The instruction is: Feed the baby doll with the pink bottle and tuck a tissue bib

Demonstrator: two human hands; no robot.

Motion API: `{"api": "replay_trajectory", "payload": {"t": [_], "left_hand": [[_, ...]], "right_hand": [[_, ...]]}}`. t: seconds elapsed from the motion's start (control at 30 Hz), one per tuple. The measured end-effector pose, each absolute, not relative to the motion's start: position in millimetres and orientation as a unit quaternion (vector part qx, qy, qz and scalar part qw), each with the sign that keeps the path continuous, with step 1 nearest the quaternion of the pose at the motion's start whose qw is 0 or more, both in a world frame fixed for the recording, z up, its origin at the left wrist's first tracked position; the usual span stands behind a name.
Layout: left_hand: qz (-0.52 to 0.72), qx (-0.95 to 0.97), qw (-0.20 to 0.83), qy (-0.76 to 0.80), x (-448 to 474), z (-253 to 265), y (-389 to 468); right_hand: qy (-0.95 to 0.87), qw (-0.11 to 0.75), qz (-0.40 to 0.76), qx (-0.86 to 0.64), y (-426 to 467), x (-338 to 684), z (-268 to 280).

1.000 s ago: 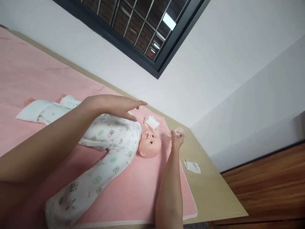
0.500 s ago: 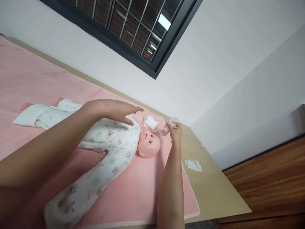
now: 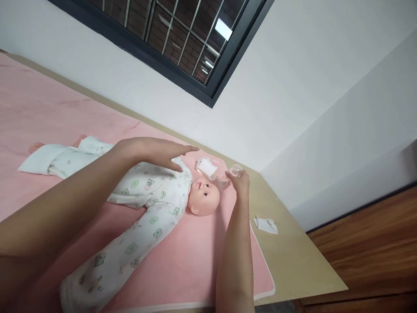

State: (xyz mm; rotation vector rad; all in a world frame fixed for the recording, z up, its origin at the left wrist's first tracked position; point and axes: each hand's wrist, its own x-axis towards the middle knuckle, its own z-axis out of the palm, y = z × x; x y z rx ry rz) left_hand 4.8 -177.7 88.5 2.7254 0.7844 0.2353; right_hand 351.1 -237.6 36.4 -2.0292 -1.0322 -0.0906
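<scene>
A baby doll (image 3: 204,198) in white patterned clothes (image 3: 166,202) lies on its back on a pink mat (image 3: 192,252). Over the doll's chest hovers my left hand (image 3: 159,153), fingers stretched and apart, holding nothing. Beyond the doll's head, my right hand (image 3: 241,183) pinches a small clear plastic cup (image 3: 236,169); its exact kind is hard to make out. Between both hands, near the doll's face, lies a white pad (image 3: 206,168) in or on clear wrapping. A see-through item partly behind my right fingers is too faint to name.
A crumpled white paper piece (image 3: 266,224) lies on the tan tabletop (image 3: 293,256) at the right. The wall (image 3: 247,126) with a dark-framed barred window (image 3: 211,93) rises behind the table. Brown wooden panelling (image 3: 374,243) stands beyond the right edge.
My right hand has turned slightly and the clear cup in it has dropped a little and tilted. My left hand and the doll look almost unmoved.
</scene>
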Motion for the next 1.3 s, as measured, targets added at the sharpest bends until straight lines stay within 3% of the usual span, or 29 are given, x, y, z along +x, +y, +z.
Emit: {"api": "replay_trajectory", "payload": {"t": [0.23,0.5,0.73,0.97,1.3], "left_hand": [[0.175,0.952,0.075,0.238,18.1,83.9,-174.5],[0.303,0.939,0.029,0.161,29.0,89.8,-195.5],[0.297,0.934,0.038,0.196,34.9,92.0,-190.2],[0.263,0.939,0.022,0.22,37.6,89.7,-188.7],[0.27,0.952,0.068,0.126,35.9,82.9,-184.8]], "right_hand": [[-0.51,0.59,0.023,-0.626,-243.7,289.3,70.0],[-0.554,0.647,0.157,-0.499,-255.9,200.2,79.1],[-0.578,0.606,0.238,-0.492,-262.2,178.5,75.7],[-0.624,0.542,0.139,-0.545,-272.2,189.7,83.1],[-0.664,0.506,0.132,-0.535,-275.9,203.2,89.6]]}}
